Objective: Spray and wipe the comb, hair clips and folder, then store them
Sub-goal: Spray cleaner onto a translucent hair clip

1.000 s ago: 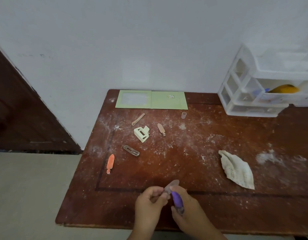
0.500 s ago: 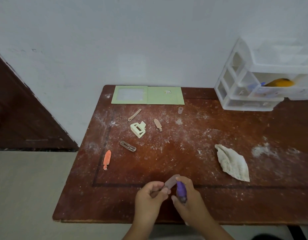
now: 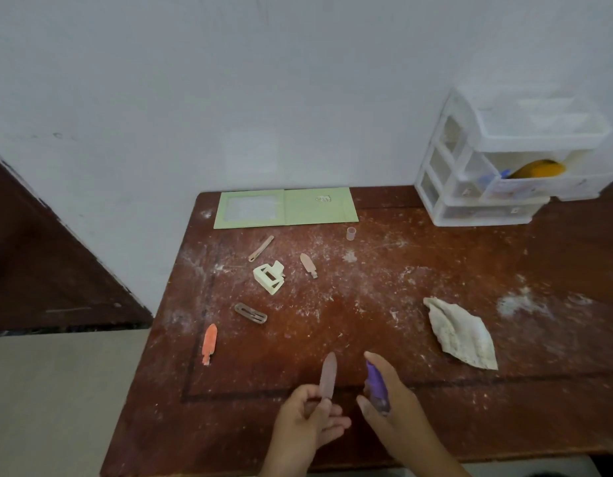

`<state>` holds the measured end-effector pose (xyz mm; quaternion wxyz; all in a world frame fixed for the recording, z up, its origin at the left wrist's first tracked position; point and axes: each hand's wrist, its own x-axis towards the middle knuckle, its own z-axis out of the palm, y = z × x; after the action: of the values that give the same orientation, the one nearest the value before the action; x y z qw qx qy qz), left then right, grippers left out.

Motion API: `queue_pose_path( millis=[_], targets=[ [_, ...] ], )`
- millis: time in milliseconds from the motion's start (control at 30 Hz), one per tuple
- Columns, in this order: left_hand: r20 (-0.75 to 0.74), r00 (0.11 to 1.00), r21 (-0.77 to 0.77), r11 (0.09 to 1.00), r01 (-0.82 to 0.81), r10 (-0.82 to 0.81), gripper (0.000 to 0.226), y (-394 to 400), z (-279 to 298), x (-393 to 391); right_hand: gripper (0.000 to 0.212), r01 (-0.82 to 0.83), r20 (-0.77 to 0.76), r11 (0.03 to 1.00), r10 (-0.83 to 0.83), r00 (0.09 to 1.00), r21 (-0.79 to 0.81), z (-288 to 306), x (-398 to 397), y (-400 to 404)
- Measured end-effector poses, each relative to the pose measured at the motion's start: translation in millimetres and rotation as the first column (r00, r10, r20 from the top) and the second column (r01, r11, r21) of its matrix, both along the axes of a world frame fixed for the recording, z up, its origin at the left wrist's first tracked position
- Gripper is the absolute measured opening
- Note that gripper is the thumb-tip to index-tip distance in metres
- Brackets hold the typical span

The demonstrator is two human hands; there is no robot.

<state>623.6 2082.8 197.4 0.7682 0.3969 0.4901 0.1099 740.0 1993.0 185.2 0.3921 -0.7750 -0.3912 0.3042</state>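
Fingers of left hand [image 3: 306, 420] pinch base of pinkish hair clip [image 3: 328, 375], tip pointing up and away. Right hand [image 3: 389, 404] just beside, fingers wrapped round purple spray bottle [image 3: 375, 382]. Farther on dusty worktop [image 3: 435, 270]: orange clip [image 3: 209, 343], cloth [image 3: 461, 332], green folder [image 3: 286, 207] at wall.

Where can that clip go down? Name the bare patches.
Free: the table middle, between the brown clip and the cloth; also the strip between the cloth and the drawer unit. Crowded: back left, around the cream claw clip.
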Motion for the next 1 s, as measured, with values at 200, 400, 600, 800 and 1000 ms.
queue_pose_path(
  millis=[200,400,600,800,1000],
  targets=[
    [0.015,0.993,-0.006,0.993,-0.117,0.117,0.022,-1,2,-3,0.065,0.08,0.068,0.993,-0.087,0.994,0.091,-15,-4,-2],
    [0.038,0.986,0.048,0.985,-0.163,0.162,0.017,-4,4,-6,0.083,0.158,0.234,0.954,-0.219,0.947,0.254,-25,-10,-5],
    [-0.052,0.985,0.248,0.957,-0.148,0.166,0.024,-2,-4,-8,0.085,0.013,0.378,0.988,-0.07,0.923,0.152,-21,-12,-5],
    [-0.145,0.983,0.47,0.882,-0.028,0.109,0.031,-6,-4,-9,0.047,-0.136,0.423,0.99,0.112,0.899,0.027,-6,-23,-1],
    [-0.168,0.978,0.56,0.828,-0.009,0.124,0.042,-9,1,-8,0.052,-0.096,0.396,0.993,0.062,0.916,0.066,-10,-19,3]
  ],
)
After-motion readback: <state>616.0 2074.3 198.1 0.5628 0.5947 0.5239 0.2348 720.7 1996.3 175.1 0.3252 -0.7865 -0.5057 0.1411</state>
